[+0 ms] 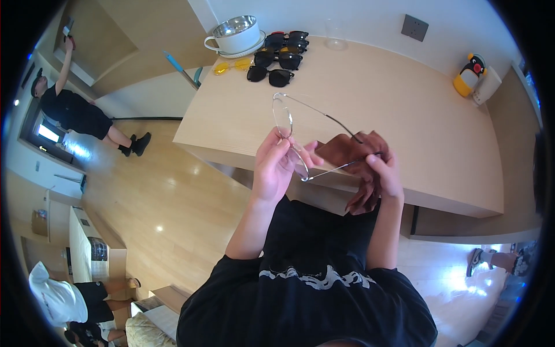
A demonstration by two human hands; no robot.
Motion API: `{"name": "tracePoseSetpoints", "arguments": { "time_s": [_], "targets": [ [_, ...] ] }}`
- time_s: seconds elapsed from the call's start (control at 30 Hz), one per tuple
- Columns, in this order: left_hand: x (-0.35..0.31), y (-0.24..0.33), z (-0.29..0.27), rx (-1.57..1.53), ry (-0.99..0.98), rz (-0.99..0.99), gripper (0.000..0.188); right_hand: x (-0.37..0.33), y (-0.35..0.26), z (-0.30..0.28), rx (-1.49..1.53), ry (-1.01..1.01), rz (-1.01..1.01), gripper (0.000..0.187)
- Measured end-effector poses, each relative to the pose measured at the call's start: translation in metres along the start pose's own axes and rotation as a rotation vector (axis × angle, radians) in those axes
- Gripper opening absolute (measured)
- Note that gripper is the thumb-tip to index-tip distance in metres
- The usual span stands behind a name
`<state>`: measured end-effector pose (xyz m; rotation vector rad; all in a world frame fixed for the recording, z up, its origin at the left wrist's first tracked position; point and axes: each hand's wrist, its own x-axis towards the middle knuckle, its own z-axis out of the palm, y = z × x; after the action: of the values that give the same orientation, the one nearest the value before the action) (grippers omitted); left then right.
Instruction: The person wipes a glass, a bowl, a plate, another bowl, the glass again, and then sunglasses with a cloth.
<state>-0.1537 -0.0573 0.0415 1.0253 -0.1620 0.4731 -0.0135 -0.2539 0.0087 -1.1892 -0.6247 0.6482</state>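
Observation:
A pair of thin metal-framed eyeglasses [282, 111] is held up in front of me, above the near edge of the wooden desk [399, 104]. My left hand [275, 165] pinches the frame around its bridge. A brown cloth [341, 148] hangs from my right hand [386, 173], which grips it together with the end of the nearer temple arm. The farther temple arm reaches to the cloth as well. Part of the right fingers is hidden behind the cloth.
Several dark sunglasses [278, 60] and yellow-tinted glasses [231, 66] lie at the desk's far left, beside a white cup [233, 36]. A clear glass [336, 41] stands at the back, a penguin figure [469, 75] at the right. Other people stand farther off.

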Motion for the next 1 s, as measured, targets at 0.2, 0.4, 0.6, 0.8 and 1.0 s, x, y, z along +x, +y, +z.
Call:
{"name": "tracePoseSetpoints", "arguments": {
  "time_s": [0.2,0.4,0.6,0.8,1.0],
  "targets": [
    [-0.002,0.011,0.006,-0.073,0.263,0.046,0.014,-0.02,-0.01,-0.028,0.685,-0.232,-0.324,0.067],
    [-0.002,0.001,-0.005,0.004,0.238,0.089,0.015,-0.007,-0.063,0.022,-1.129,0.7,-0.952,0.04],
    [0.005,-0.014,0.032,-0.024,0.282,0.152,0.013,-0.016,-0.033,0.083,0.157,0.319,0.08,0.057],
    [-0.003,-0.029,0.053,-0.08,0.376,0.243,0.012,-0.002,-0.001,0.105,-0.148,0.081,-0.308,0.047],
    [-0.003,-0.024,0.021,0.109,0.219,0.002,0.024,0.003,-0.01,0.081,-0.027,-0.023,0.012,0.024]
  ]
}}
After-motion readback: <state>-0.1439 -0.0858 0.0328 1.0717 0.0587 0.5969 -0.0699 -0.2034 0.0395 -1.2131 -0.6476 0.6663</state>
